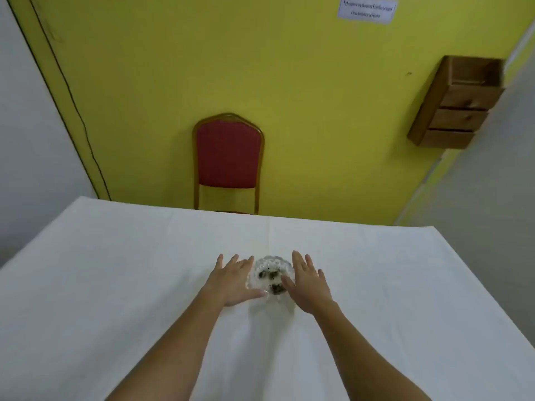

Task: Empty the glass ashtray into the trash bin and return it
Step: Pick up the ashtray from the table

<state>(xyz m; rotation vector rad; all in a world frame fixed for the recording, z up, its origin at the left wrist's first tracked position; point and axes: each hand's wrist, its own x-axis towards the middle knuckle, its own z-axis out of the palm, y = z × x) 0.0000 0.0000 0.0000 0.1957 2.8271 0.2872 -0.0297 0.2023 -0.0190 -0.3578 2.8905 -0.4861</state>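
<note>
A round clear glass ashtray [270, 274] with dark ash and butts inside rests on the white tablecloth [144, 270], near the table's middle. My left hand [233, 280] lies just left of it, fingers spread, thumb reaching under the ashtray's near rim. My right hand [308, 280] sits on its right side, fingers apart, thumb touching the rim. Neither hand has closed around the glass. No trash bin is in view.
A red chair with a gold frame [228, 157] stands behind the table's far edge against the yellow wall. A small wooden drawer unit [457, 105] hangs at the right. A white paper notice [366, 8] is stuck high on the wall.
</note>
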